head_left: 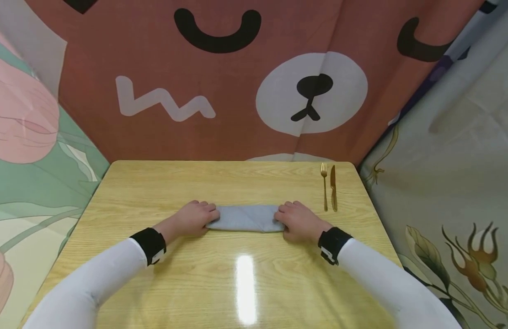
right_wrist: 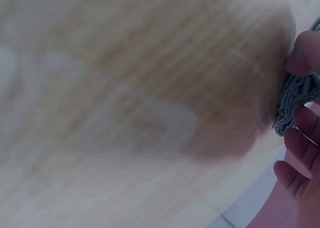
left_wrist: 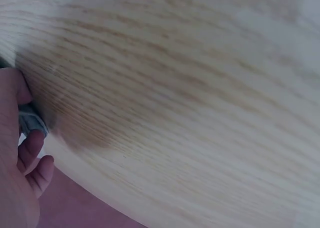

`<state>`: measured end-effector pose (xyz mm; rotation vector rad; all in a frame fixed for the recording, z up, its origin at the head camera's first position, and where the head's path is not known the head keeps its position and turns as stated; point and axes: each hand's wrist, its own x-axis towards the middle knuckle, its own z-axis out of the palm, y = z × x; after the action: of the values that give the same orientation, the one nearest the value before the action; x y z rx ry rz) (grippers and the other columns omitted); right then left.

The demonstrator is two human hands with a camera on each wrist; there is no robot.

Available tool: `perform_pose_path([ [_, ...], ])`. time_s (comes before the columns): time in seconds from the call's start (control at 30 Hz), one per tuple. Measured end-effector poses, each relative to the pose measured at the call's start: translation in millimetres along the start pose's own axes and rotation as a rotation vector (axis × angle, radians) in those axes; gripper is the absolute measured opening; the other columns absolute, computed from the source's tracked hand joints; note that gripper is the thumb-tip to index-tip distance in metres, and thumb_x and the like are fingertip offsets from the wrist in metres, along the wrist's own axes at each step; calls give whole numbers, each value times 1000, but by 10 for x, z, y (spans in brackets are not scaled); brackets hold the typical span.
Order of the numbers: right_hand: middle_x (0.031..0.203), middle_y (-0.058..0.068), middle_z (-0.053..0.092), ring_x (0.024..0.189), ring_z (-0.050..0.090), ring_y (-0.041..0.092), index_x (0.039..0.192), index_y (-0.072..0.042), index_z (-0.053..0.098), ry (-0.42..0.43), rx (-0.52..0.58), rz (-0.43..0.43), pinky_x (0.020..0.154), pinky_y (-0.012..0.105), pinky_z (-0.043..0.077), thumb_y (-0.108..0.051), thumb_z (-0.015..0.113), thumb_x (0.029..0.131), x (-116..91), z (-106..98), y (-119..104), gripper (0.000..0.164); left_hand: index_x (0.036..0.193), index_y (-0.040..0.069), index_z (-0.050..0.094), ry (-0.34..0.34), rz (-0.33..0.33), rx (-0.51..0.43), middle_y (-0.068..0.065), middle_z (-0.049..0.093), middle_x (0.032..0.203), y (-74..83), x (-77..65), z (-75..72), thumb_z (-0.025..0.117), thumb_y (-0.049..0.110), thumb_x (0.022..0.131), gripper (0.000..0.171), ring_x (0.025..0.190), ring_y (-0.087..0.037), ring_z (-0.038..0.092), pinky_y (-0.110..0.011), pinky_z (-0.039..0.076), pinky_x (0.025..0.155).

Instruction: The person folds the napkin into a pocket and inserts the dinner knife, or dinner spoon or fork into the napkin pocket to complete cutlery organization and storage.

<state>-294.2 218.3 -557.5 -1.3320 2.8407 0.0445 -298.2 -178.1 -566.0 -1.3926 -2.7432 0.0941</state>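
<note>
A grey-blue cloth napkin (head_left: 247,218), folded into a narrow strip, lies crosswise on the wooden table. My left hand (head_left: 195,218) pinches its left end, thumb on the near side and fingers toward the back. At the opposite end my right hand (head_left: 300,220) grips the cloth the same way. The right wrist view shows stacked, pleated layers of the napkin (right_wrist: 292,100) between thumb and fingers. In the left wrist view only a small end of the napkin (left_wrist: 32,122) shows beside the fingers.
A gold fork (head_left: 324,185) and a gold knife (head_left: 333,187) lie side by side at the table's back right, beyond my right hand. The table (head_left: 175,283) backs onto a brown curtain (head_left: 229,137) with a bear print. Patterned cloths hang at both sides.
</note>
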Motion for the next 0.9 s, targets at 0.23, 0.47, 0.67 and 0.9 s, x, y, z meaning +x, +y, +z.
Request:
perform_pose_path([
  [0.23,90,-7,56,84,50,15,112,-20,73,47,26,23,77,35,43,-34,69,84,-179,56,-86,32,99,21,56,-55,-25,-62,6,48,88,29,-62,-58,62,13,87,16,76,-14,46,-35,42,67],
  [0.47,106,2,65,94,57,21,133,-11,68,41,-5,133,81,40,49,-38,64,93,-280,94,-315,48,85,26,61,-63,-137,-193,6,51,90,16,-11,-123,61,32,96,12,79,-15,44,-36,37,71],
  [0.67,133,10,57,115,53,29,146,-11,58,-21,29,238,92,49,48,-51,62,97,-311,84,-502,63,76,32,62,-55,-278,-294,2,63,129,11,41,-79,67,45,99,27,116,-21,60,-47,50,94],
  [0.9,170,13,27,158,26,37,155,-5,44,-127,73,319,119,64,31,-52,58,100,-376,-66,-742,74,84,25,59,-36,-324,-414,5,62,102,-29,94,-66,72,40,96,24,90,-16,56,-35,45,76],
])
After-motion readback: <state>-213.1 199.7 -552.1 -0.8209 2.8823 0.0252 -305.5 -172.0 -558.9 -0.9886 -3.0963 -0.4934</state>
